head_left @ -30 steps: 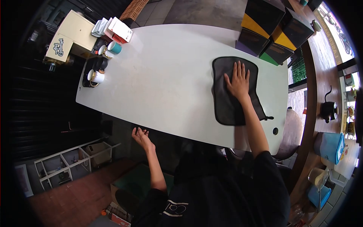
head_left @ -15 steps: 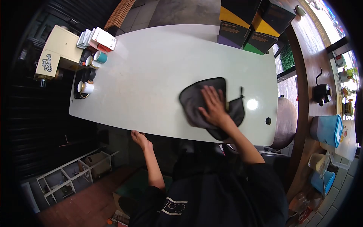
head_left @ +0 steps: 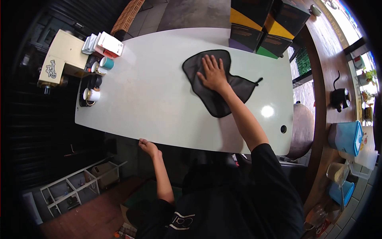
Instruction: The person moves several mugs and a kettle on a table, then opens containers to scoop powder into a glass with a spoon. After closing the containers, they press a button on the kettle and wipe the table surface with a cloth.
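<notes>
A dark grey cleaning cloth [head_left: 215,104] with black piping and a small hanging loop lies spread on the white tabletop [head_left: 151,87]. My right hand [head_left: 215,75] rests flat on the cloth's upper part, palm down and fingers spread. At the near edge of the table, my left hand [head_left: 149,147] has its fingers curled against the rim. Some of those fingertips are hidden.
Black boxes [head_left: 246,36] with coloured corners stand at the far right. Along the left end are a cream grinder-like machine [head_left: 65,51], white packets [head_left: 107,44], a teal cup [head_left: 106,62] and a white cup [head_left: 94,95]. A round hole [head_left: 283,129] pierces the right end.
My right hand has pushed the cloth away from me toward the far side, and the cloth is spread out more. My left hand stays at the near edge, its fingers more curled.
</notes>
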Available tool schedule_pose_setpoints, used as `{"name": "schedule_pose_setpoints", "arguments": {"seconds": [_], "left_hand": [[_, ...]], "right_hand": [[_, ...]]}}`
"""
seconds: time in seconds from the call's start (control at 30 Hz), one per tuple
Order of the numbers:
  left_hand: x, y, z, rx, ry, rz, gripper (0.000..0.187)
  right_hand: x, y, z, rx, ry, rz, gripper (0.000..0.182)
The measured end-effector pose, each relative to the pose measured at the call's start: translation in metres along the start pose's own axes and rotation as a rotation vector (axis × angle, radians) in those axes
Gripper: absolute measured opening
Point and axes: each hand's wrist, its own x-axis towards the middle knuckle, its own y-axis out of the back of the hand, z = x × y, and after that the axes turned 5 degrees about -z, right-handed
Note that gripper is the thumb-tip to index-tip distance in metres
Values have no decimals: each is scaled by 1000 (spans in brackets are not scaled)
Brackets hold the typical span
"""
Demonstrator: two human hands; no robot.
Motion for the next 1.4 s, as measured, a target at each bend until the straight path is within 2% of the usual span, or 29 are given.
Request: {"name": "schedule_pose_setpoints", "arguments": {"seconds": [0.13,0.2,0.3,0.37,0.47,0.57,0.83,0.93,1.03,1.23,1.33,1.4], "left_hand": [[3,0,-2,15,-20,34,42],[1,-4,0,-32,9,23,41],[13,2,-18,-56,-14,-10,41],[11,-3,-19,-68,-63,42,39],[7,-10,-19,-1,-82,83,39],[1,-16,-16,-28,-128,139,36],[-3,-12,-12,55,-131,109,35],[0,-12,-13,90,-145,102,37],[0,-13,-12,91,-153,108,39],[1,-13,-12,70,-174,118,36],[-3,-17,-11,51,-187,129,32],[-4,-18,-9,41,-209,139,31]], "right_hand": [[-26,11,29,37,-20,-46,68],[-57,23,58,9,-168,14,70],[-110,55,117,-163,-496,-37,71],[-138,68,154,-232,-689,-67,71],[-144,78,175,-174,-775,-42,74],[-112,62,154,-269,-860,-62,77],[0,-8,0,27,-280,11,81],[3,-7,3,88,-182,6,74],[-14,9,40,102,-183,-35,70],[-103,63,139,-204,-558,-111,71],[-142,85,184,-247,-728,-123,72],[-148,88,198,-188,-764,-72,73]]}}
